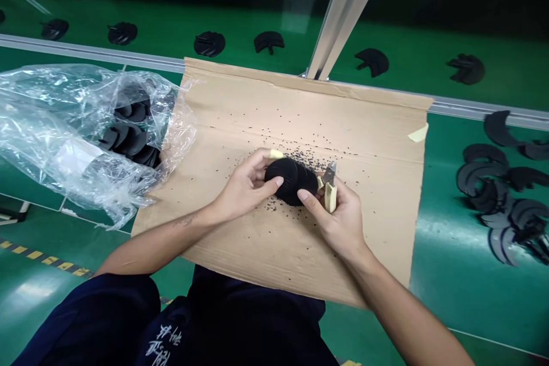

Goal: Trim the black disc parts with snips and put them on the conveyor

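Observation:
Over the middle of a brown cardboard sheet (266, 108), my left hand (246, 186) is closed around a small stack of black round plastic parts (288, 178). A yellowish cover sits on one fingertip. My right hand (341, 217) grips small cutters with pale yellow handles (330, 187), whose metal jaws meet the right edge of the stack. My right forefinger also rests against the parts. Tiny black trimmings are scattered on the cardboard around the hands.
A crumpled clear plastic bag (64, 137) holding more black parts lies at the left. Loose black parts are piled at the right (501, 194) and spaced along the green belt (171, 23) behind a metal rail (98, 57). A slanted aluminium bar (347, 6) rises at centre.

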Demonstrator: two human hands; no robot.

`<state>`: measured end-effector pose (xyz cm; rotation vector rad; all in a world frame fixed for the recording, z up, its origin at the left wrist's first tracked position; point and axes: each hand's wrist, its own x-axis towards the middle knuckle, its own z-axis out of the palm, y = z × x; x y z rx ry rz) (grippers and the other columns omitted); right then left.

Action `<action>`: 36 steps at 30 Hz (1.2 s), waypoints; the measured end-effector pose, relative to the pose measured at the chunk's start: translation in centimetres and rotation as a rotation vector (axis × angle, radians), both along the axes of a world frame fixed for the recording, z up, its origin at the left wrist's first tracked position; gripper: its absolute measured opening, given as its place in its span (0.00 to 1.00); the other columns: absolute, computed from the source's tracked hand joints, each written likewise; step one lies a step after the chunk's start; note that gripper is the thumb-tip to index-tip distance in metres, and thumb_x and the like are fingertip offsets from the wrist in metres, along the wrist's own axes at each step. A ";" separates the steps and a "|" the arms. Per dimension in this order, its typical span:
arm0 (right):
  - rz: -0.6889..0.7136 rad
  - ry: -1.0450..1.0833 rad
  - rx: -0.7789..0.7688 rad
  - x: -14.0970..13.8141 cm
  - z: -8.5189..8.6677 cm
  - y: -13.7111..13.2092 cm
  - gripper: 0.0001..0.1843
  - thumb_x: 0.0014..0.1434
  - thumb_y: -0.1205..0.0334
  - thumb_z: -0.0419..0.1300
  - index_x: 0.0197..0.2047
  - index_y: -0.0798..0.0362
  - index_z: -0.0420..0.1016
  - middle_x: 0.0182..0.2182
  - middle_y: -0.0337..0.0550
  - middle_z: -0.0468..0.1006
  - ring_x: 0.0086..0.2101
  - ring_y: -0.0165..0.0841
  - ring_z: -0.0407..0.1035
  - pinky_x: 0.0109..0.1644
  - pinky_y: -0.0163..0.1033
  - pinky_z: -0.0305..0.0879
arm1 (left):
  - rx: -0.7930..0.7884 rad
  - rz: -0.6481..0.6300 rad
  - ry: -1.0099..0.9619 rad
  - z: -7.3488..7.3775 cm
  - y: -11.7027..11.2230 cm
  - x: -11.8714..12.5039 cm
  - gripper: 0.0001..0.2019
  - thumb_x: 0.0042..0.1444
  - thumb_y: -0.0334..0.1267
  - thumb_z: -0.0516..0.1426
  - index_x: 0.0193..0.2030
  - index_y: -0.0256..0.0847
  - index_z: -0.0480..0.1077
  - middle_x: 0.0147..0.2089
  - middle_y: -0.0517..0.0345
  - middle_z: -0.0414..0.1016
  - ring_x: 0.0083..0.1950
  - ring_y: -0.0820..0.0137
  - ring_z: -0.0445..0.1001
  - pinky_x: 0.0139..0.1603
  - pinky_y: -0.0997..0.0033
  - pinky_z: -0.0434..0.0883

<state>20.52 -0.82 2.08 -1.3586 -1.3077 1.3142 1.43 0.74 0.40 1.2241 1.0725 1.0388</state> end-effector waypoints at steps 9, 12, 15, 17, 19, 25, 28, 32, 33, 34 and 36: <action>-0.015 -0.119 0.058 0.6 0.1 0.2 0.20 0.55 0.43 0.71 0.39 0.49 0.76 0.25 0.34 0.68 0.27 0.31 0.62 0.32 0.38 0.63 | 0.114 -0.059 0.066 0.2 0.2 -0.8 0.11 0.62 0.39 0.64 0.49 0.39 0.76 0.42 0.55 0.81 0.40 0.72 0.79 0.40 0.76 0.77; -0.013 -0.179 0.142 1.1 0.2 0.4 0.18 0.57 0.46 0.71 0.40 0.49 0.77 0.28 0.36 0.74 0.27 0.31 0.65 0.33 0.38 0.64 | 0.254 -0.112 0.194 0.3 0.1 -1.0 0.10 0.63 0.34 0.61 0.51 0.39 0.77 0.44 0.54 0.83 0.42 0.71 0.81 0.42 0.76 0.78; 0.045 -0.257 0.292 1.5 0.0 0.7 0.13 0.60 0.50 0.70 0.40 0.50 0.77 0.32 0.40 0.79 0.29 0.32 0.70 0.35 0.38 0.67 | 0.507 -0.177 0.387 0.4 -0.2 -1.1 0.10 0.65 0.31 0.60 0.52 0.38 0.77 0.45 0.52 0.83 0.44 0.70 0.81 0.44 0.72 0.79; 0.109 -0.297 0.400 1.6 -0.3 0.8 0.09 0.62 0.55 0.69 0.40 0.50 0.77 0.33 0.41 0.81 0.30 0.32 0.73 0.36 0.38 0.69 | 0.644 -0.202 0.484 0.3 -0.4 -1.1 0.11 0.66 0.30 0.59 0.53 0.38 0.76 0.47 0.51 0.82 0.45 0.70 0.81 0.46 0.70 0.79; 0.157 -0.301 0.481 1.6 -0.5 0.8 0.05 0.63 0.60 0.67 0.40 0.50 0.78 0.33 0.41 0.82 0.30 0.32 0.74 0.35 0.38 0.70 | 0.701 -0.196 0.514 0.2 -0.5 -1.0 0.12 0.66 0.29 0.59 0.55 0.38 0.75 0.48 0.50 0.82 0.46 0.70 0.81 0.45 0.70 0.79; 0.154 -0.168 0.649 1.7 -0.8 0.6 0.09 0.59 0.72 0.68 0.40 0.49 0.77 0.35 0.42 0.83 0.34 0.34 0.78 0.40 0.40 0.75 | 0.637 -0.102 0.283 0.2 0.0 -1.0 0.16 0.61 0.40 0.67 0.55 0.40 0.77 0.45 0.52 0.83 0.46 0.70 0.81 0.46 0.70 0.80; 0.181 -0.129 0.700 1.7 -1.3 0.6 0.12 0.59 0.75 0.67 0.42 0.48 0.77 0.35 0.42 0.82 0.35 0.35 0.78 0.40 0.41 0.76 | 0.680 -0.091 0.228 0.2 0.2 -1.1 0.16 0.61 0.45 0.67 0.52 0.39 0.78 0.43 0.53 0.81 0.45 0.71 0.80 0.44 0.72 0.79; 0.209 -0.129 0.749 1.6 -1.9 0.4 0.14 0.58 0.77 0.65 0.43 0.49 0.76 0.35 0.43 0.83 0.34 0.34 0.79 0.40 0.41 0.76 | 0.767 -0.149 0.247 0.5 0.3 -1.3 0.17 0.62 0.44 0.66 0.53 0.35 0.77 0.44 0.49 0.80 0.46 0.71 0.80 0.47 0.71 0.79; 0.206 -0.131 0.753 1.5 -2.0 0.4 0.14 0.58 0.77 0.65 0.43 0.49 0.76 0.35 0.43 0.83 0.34 0.34 0.79 0.39 0.41 0.76 | 0.784 -0.169 0.261 0.5 0.4 -1.4 0.17 0.63 0.43 0.65 0.53 0.34 0.76 0.45 0.48 0.80 0.46 0.70 0.80 0.47 0.70 0.79; 0.201 -0.133 0.755 1.4 -2.0 0.4 0.14 0.58 0.76 0.65 0.43 0.49 0.76 0.35 0.43 0.83 0.33 0.34 0.79 0.39 0.41 0.75 | 0.797 -0.187 0.273 0.6 0.4 -1.5 0.17 0.64 0.43 0.64 0.54 0.34 0.75 0.45 0.48 0.80 0.46 0.70 0.79 0.46 0.70 0.79; 0.191 -0.137 0.752 1.2 -2.0 0.4 0.13 0.59 0.75 0.65 0.43 0.48 0.76 0.34 0.42 0.83 0.33 0.34 0.79 0.38 0.41 0.76 | 0.812 -0.217 0.290 0.8 0.5 -1.6 0.17 0.66 0.42 0.63 0.56 0.34 0.74 0.46 0.46 0.80 0.46 0.70 0.79 0.46 0.68 0.79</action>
